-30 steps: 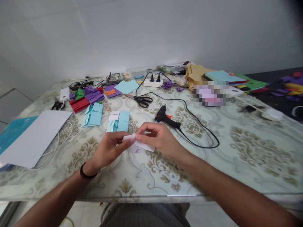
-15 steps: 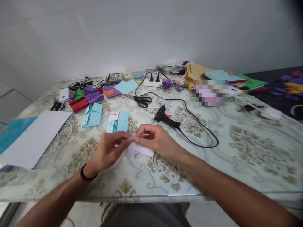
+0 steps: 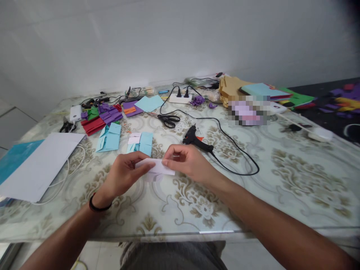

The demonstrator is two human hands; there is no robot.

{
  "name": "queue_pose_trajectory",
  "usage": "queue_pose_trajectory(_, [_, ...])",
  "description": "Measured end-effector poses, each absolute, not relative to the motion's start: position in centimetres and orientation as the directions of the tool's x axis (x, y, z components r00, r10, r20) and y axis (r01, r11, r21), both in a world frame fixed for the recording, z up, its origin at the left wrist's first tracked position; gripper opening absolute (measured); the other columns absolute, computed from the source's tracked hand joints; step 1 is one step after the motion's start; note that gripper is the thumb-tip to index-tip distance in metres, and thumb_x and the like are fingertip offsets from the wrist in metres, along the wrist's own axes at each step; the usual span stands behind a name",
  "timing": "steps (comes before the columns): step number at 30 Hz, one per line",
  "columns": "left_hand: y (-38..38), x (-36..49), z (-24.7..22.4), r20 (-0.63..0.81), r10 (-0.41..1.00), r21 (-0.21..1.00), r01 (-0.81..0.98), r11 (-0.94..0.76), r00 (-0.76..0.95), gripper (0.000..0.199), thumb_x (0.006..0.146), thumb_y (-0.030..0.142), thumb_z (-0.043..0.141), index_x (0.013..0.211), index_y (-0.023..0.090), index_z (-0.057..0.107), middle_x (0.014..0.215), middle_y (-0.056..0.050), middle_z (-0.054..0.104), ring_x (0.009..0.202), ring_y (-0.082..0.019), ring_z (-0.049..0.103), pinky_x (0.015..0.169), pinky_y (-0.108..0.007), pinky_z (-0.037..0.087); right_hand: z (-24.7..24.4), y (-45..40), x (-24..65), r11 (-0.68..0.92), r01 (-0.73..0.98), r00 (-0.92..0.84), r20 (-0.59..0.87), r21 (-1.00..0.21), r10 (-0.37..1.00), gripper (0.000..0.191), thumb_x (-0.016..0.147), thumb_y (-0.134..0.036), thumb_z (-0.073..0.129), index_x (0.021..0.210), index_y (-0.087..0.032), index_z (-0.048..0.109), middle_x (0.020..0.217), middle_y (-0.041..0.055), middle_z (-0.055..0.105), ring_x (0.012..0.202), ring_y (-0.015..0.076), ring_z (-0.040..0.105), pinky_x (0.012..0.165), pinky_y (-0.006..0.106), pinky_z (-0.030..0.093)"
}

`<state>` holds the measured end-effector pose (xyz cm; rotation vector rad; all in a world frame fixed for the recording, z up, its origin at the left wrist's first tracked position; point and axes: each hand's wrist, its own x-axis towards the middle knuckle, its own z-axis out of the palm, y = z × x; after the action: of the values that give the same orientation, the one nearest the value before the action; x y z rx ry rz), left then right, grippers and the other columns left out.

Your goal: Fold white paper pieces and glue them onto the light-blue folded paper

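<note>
Between my two hands is a small white paper strip (image 3: 159,167), held just above the table. My left hand (image 3: 126,170) pinches its left end, thumb on the near face. At the right part of the strip, my right hand (image 3: 184,161) grips it between thumb and fingers. Just beyond my hands lie light blue folded papers (image 3: 145,141) with a pale pink piece (image 3: 134,138) on them. Another light blue folded bundle (image 3: 112,138) is farther left. A black glue gun (image 3: 197,139) rests beyond my right hand.
Black scissors (image 3: 168,120) and a white power strip (image 3: 180,98) lie farther back. White sheets (image 3: 42,165) cover the left side. Coloured paper stacks (image 3: 264,91) sit at the back right. The glue gun's black cord (image 3: 242,150) loops on the right.
My hands have moved apart along the strip, the left one shifting left. More of the white strip's face shows between them, and it lies flatter.
</note>
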<state>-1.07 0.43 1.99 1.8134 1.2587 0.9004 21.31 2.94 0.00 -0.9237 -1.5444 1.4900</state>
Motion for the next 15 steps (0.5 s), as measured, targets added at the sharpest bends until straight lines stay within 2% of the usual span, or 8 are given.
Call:
queue_pose_trajectory(3, [0.3, -1.0, 1.9, 0.128, 0.949, 0.822, 0.504, -0.263, 0.287, 0.023, 0.091, 0.04, 0.075, 0.088, 0.018, 0.08, 0.077, -0.001, 0.076, 0.07, -0.014, 0.064, 0.061, -0.022, 0.046, 0.1, 2.8, 21.1, 0.061, 0.005, -0.435, 0.053, -0.998, 0.899, 0.023, 0.079, -0.037, 0.08, 0.078, -0.017, 0.07, 0.07, -0.0016, 0.061, 0.064, 0.0121, 0.051, 0.063, 0.027, 0.043])
queue_pose_trajectory(6, [0.3, -1.0, 1.7, 0.153, 0.957, 0.831, 0.493, -0.259, 0.246, 0.024, 0.092, 0.041, 0.074, 0.09, 0.018, 0.08, 0.08, -0.002, 0.077, 0.071, -0.015, 0.064, 0.062, -0.023, 0.046, 0.1, 2.7, 20.9, 0.05, 0.001, -0.413, 0.045, -0.999, 0.909, 0.026, 0.079, -0.041, 0.081, 0.078, -0.017, 0.07, 0.072, -0.0011, 0.062, 0.066, 0.0129, 0.053, 0.064, 0.027, 0.044])
queue_pose_trajectory(12, [0.3, -0.9, 1.2, -0.003, 0.93, 0.824, 0.528, -0.206, 0.368, 0.029, 0.093, 0.045, 0.071, 0.087, 0.018, 0.079, 0.076, 0.0, 0.073, 0.066, -0.013, 0.057, 0.059, -0.023, 0.041, 0.2, 2.5, 20.8, 0.185, 0.1, -0.431, 0.125, -0.978, 0.894, 0.016, 0.084, -0.033, 0.074, 0.077, -0.019, 0.07, 0.076, 0.0005, 0.067, 0.072, 0.015, 0.057, 0.07, 0.029, 0.046])
queue_pose_trajectory(15, [0.2, -0.8, 1.0, 0.006, 0.933, 0.831, 0.517, -0.205, 0.36, 0.032, 0.095, 0.047, 0.068, 0.088, 0.017, 0.079, 0.075, 0.0, 0.072, 0.065, -0.012, 0.055, 0.058, -0.023, 0.038, 0.2, 2.4, 20.7, 0.205, 0.12, -0.449, 0.131, -0.971, 0.884, 0.012, 0.085, -0.031, 0.072, 0.082, -0.019, 0.072, 0.083, 0.0019, 0.072, 0.078, 0.0165, 0.06, 0.074, 0.03, 0.047])
